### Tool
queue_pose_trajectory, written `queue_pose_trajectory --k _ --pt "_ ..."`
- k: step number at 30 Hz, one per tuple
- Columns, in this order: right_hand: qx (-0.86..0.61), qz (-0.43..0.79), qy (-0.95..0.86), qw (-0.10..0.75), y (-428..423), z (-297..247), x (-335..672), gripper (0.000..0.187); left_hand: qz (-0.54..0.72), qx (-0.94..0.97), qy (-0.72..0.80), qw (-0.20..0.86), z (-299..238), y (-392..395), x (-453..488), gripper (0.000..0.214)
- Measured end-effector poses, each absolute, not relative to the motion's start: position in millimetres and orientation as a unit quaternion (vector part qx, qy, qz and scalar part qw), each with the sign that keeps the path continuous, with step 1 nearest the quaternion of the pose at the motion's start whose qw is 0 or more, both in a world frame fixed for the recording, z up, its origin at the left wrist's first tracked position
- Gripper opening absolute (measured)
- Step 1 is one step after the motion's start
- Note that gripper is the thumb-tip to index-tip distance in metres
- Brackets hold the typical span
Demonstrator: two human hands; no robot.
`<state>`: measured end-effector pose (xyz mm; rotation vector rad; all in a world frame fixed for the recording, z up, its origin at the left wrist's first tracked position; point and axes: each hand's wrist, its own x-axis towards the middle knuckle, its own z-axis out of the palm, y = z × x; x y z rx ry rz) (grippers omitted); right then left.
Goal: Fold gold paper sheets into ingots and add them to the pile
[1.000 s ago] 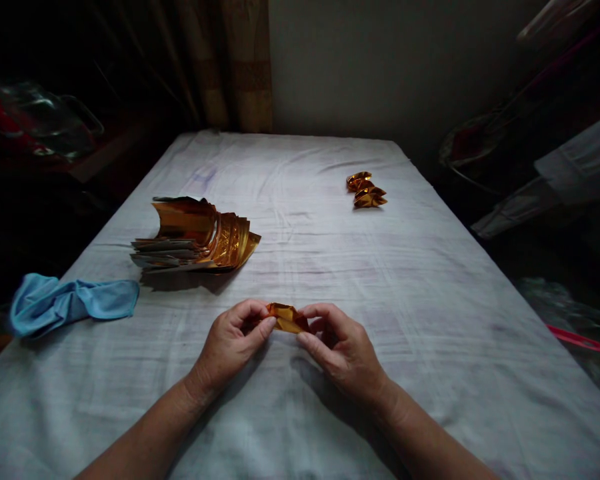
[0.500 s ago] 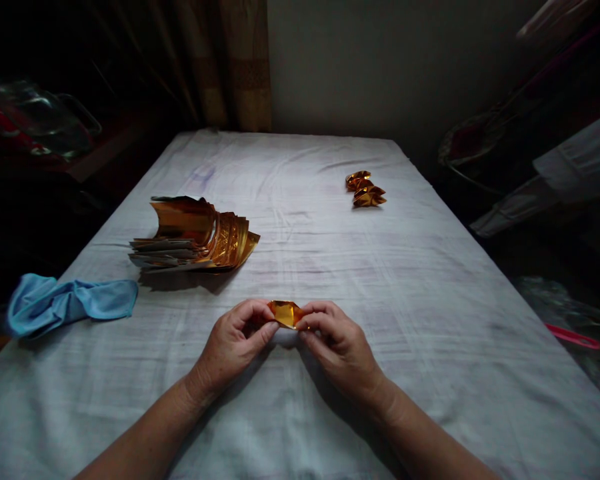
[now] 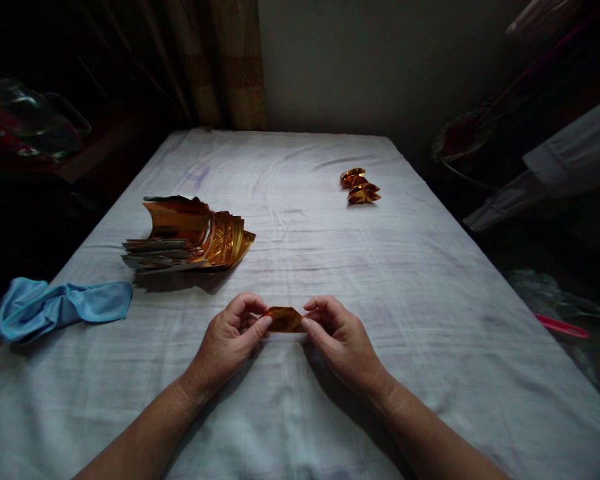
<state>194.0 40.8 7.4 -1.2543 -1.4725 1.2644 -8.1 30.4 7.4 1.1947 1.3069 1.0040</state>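
A small piece of folded gold foil paper (image 3: 286, 320) is stretched between my two hands, just above the cloth near the front middle. My left hand (image 3: 233, 340) pinches its left end between thumb and fingers. At its right end, my right hand (image 3: 343, 347) holds the tip with the thumb against the fingers. Farther off to the left lies a stack of gold foil paper sheets (image 3: 180, 227), curled and fanned out. Several finished-looking folded gold paper ingots (image 3: 363, 190) rest in a small group at the back right.
A white, wrinkled cloth (image 3: 300, 407) covers the table. On its left edge lies a crumpled blue cloth (image 3: 65, 308). A clear glass jug (image 3: 35, 120) stands in the dark at left. Beyond the right edge are a pink handle (image 3: 563, 327) and a hanging white garment (image 3: 575, 157).
The folded gold paper has tipped, so a darker, flatter side now faces me. My right thumb has moved up onto its end. The whole view has shifted slightly.
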Motion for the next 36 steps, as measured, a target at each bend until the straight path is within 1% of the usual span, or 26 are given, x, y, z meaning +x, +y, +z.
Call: queue_pose_trajectory --k 2,4,8,10,15,19,21,23,26,30,32,36 --pt "-0.5 0.492 -0.586 0.406 41 8 194 0.011 0.41 0.483 0.549 0.544 9 31 -7 0.036" --pt "-0.505 0.474 -0.594 0.41 42 8 194 0.008 0.401 0.494 0.544 0.547 10 30 -7 0.038" --pt "-0.497 0.465 -0.6 0.42 42 6 193 0.01 0.393 0.532 0.536 0.525 12 29 -7 0.027" --pt "-0.49 0.472 -0.601 0.419 43 6 194 0.012 0.395 0.527 0.534 0.531 13 30 -8 0.025" --pt "-0.478 0.52 -0.592 0.388 43 8 197 0.016 0.365 0.512 0.54 0.56 18 34 -13 0.031" --pt "-0.459 0.573 -0.563 0.378 44 9 198 0.026 0.363 0.485 0.537 0.587 19 36 -16 0.041" --pt "-0.461 0.57 -0.563 0.382 45 8 198 0.025 0.367 0.478 0.533 0.594 19 36 -16 0.045" --pt "-0.465 0.562 -0.565 0.385 46 7 198 0.024 0.366 0.486 0.531 0.59 19 35 -16 0.042" --pt "-0.472 0.558 -0.564 0.384 46 8 198 0.024 0.364 0.509 0.533 0.57 18 35 -16 0.036" --pt "-0.478 0.562 -0.558 0.38 47 8 198 0.025 0.357 0.555 0.544 0.518 14 35 -19 0.036" --pt "-0.482 0.555 -0.554 0.391 48 8 197 0.025 0.356 0.594 0.556 0.459 11 34 -21 0.036" --pt "-0.493 0.54 -0.55 0.403 48 6 195 0.028 0.368 0.655 0.584 0.308 5 33 -21 0.033"
